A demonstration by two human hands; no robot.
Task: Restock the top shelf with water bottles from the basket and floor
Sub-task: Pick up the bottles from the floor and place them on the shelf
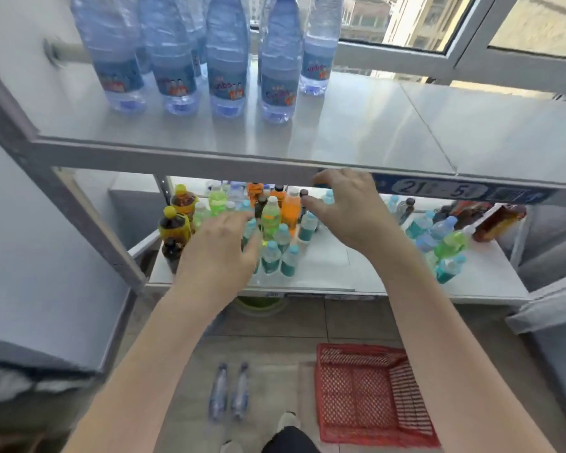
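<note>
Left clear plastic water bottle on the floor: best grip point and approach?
Mid-body of the left clear plastic water bottle, from above, thumb on its free left side. It seems to lie flat, and the second clear bottle lies close on its right.

Down on the lower shelf [327, 256], mixed drinks stand crowded together: an orange bottle [291, 209], a lime-green bottle [270, 217] just beside it, dark yellow-capped bottles [174, 223] at the left. Tipped bottles [438, 233] lie at the right, a blue price strip [438, 191] above them.
</note>
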